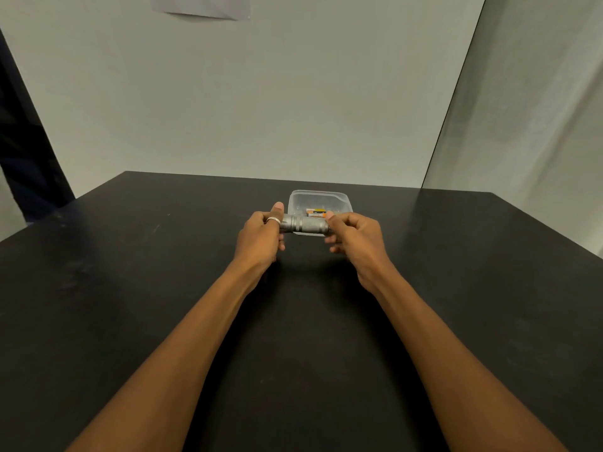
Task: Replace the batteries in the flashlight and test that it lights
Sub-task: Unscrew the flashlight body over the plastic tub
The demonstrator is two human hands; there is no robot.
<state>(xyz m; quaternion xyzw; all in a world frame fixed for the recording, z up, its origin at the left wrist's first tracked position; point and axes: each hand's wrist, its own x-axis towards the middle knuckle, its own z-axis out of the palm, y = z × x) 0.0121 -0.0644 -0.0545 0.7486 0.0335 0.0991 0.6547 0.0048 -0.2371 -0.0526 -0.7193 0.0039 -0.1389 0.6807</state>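
You hold the short grey metal flashlight level, crosswise, just in front of the small clear plastic container, its barrel overlapping the container's near wall from your viewpoint. Your left hand is curled round the flashlight's left end, thumb up on top (a silver ring sits on that thumb). Your right hand pinches the right end between thumb and curled fingers. Whether the flashlight touches the container, you cannot tell from this angle. Inside the container lie small batteries with orange and dark labels; their number is unclear. The container stands on the black matte table. Far above the container, a pale sheet of paper hangs on the wall.
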